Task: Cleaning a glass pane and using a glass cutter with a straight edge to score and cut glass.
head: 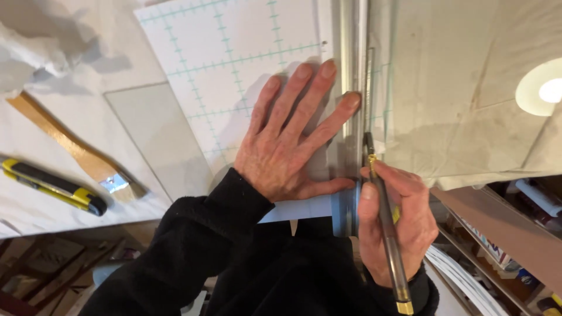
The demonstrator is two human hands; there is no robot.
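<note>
My left hand (290, 137) lies flat with fingers spread on a white sheet with a green grid (228, 52), its fingertips pressing a long metal straightedge (353, 52) that runs away from me. My right hand (395, 222) grips a slim pen-like cutting tool (387, 228) with brass ends, its tip set against the right side of the straightedge near the table's front edge. A pane of clear glass (155, 131) lies over the sheet to the left. Both sleeves are black.
A yellow and black utility knife (52, 186) and a wooden-handled scraper (70, 146) lie at the left on white paper. Crumpled paper sits at the top left. Beige cloth (468, 88) covers the table at the right. Shelves with clutter show below the edge.
</note>
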